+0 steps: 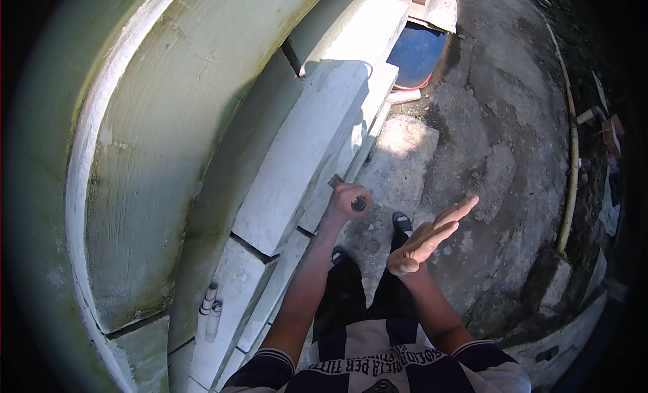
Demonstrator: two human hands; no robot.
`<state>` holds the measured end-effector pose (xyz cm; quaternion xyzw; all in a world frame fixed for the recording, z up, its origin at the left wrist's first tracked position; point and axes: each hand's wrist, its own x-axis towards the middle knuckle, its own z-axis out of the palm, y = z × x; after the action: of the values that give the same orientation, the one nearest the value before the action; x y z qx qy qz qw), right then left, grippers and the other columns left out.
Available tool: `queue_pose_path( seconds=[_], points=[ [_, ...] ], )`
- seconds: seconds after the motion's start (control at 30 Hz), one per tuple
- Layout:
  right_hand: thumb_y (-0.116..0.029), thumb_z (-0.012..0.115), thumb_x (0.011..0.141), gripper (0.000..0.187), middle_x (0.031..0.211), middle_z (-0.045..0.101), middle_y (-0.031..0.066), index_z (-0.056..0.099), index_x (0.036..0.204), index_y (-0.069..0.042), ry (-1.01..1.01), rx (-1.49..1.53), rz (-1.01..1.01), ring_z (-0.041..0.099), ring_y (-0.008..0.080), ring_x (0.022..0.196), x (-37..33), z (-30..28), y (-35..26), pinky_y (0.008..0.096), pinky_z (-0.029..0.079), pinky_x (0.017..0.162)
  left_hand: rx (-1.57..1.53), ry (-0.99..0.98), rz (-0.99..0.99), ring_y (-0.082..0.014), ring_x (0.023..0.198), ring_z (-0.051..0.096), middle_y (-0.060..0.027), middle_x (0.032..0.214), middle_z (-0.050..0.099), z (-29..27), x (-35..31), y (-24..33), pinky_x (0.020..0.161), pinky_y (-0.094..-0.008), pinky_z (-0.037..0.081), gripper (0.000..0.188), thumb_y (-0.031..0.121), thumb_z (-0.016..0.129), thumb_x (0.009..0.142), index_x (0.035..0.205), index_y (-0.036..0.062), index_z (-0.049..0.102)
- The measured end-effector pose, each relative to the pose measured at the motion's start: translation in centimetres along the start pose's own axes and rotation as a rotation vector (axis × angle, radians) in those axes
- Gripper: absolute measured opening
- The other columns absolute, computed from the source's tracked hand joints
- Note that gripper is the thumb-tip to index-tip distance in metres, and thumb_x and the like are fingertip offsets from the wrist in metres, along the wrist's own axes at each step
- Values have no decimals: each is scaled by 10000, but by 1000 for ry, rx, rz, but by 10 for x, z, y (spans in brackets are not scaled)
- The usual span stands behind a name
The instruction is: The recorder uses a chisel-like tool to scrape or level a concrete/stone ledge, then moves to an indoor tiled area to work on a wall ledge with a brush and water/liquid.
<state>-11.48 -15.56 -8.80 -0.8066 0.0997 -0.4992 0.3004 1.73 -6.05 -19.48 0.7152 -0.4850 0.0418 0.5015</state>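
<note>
My left hand (345, 202) is closed around the handle of a small scraper (335, 181). Its flat grey blade pokes out on the wall side, and the handle's dark butt with a yellow mark shows at the other side of the fist. Beside the hand runs a white-painted ledge (290, 156), stepped down toward the ground; whether the blade touches it, I cannot tell. My right hand (432, 239) is held up to the right with its fingers stretched out and nothing in it.
A greenish wall (155, 156) curves up on the left. Two short white tubes (210, 308) lie on the nearer ledge. A blue tub (415, 55) stands at the far end. Rough concrete ground (486, 156) lies to the right, bordered by a long pipe (572, 143).
</note>
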Motion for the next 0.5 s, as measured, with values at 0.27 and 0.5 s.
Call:
queue_pose_path(
  seconds=[0.27,0.5],
  points=[
    [-622,183,951,771,1519,36,365,128,1532,-116,-172,29,28,69,499,1425,-13,7,8,571,57,1079,-25,-46,70,-281,458,551,-100,517,508,1,1,9,439,-376,422,266,2,683,695,547,60,469],
    [-599,254,935,746,1485,115,409,260,1497,-107,-254,90,83,110,507,1420,-16,17,15,558,26,1080,-36,-1,76,-281,452,541,-94,514,498,7,4,3,442,-373,426,257,1,680,684,554,65,468]
  ],
)
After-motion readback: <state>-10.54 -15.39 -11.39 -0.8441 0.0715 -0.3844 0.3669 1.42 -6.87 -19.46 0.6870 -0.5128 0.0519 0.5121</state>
